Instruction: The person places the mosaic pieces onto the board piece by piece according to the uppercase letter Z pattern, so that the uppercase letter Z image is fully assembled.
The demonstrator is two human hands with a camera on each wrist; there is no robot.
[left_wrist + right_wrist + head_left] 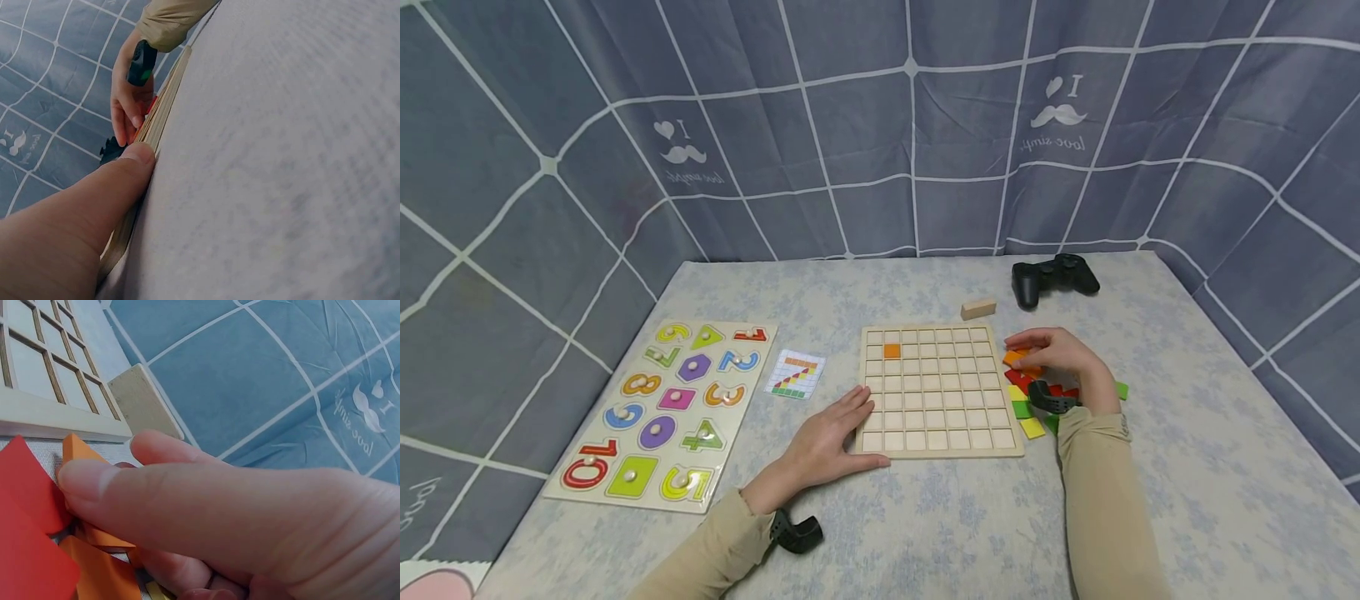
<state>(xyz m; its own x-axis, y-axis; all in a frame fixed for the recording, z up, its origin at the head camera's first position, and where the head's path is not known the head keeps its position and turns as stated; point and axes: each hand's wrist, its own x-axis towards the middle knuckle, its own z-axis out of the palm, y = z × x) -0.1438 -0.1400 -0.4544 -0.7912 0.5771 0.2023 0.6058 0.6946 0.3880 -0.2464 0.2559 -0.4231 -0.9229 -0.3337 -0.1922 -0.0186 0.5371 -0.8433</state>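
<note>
A wooden grid board (939,453) lies flat on the table, one orange square tile (892,351) sitting in a cell near its upper left. My left hand (823,442) rests at the board's near left corner with fingers spread; its thumb (134,165) touches the near edge. Right of the board, my right hand (1060,352) is over a pile of coloured tiles. In the right wrist view its thumb and fingers pinch an orange tile (80,449), partly hidden by the thumb. Red tiles (28,512) lie beside it, and yellow and green tiles (1022,409) lie nearer me.
A pattern card (796,374) lies left of the board, and a number-and-shape puzzle (741,421) farther left. Behind the board stand a small wooden block (978,309) and a black game controller (1055,279). Checked curtains (865,133) surround the table's back and sides.
</note>
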